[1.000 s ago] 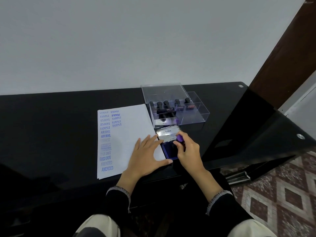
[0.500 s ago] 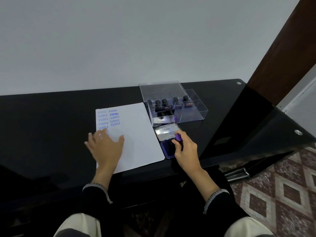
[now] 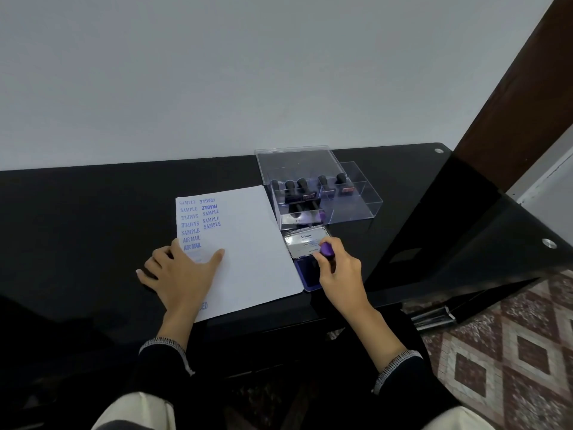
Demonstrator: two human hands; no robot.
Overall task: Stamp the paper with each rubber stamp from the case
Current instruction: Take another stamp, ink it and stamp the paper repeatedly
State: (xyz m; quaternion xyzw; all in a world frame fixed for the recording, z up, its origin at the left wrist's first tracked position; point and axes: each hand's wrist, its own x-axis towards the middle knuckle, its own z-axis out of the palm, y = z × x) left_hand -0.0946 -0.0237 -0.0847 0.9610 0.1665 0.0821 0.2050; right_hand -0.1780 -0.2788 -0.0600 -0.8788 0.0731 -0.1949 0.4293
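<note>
On the black table [image 3: 93, 212], left hand [image 3: 183, 271] lies flat, fingers straight, pressing the paper [image 3: 248, 243]. Right hand [image 3: 341, 271] grips a purple stamp [image 3: 326, 249] over the ink pad [image 3: 305, 271]; case [image 3: 356, 209] behind.

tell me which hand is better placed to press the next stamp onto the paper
Right. The right hand already grips the purple-handled stamp at the ink pad, beside the paper. The left hand lies flat on the sheet, steadying it.
</note>
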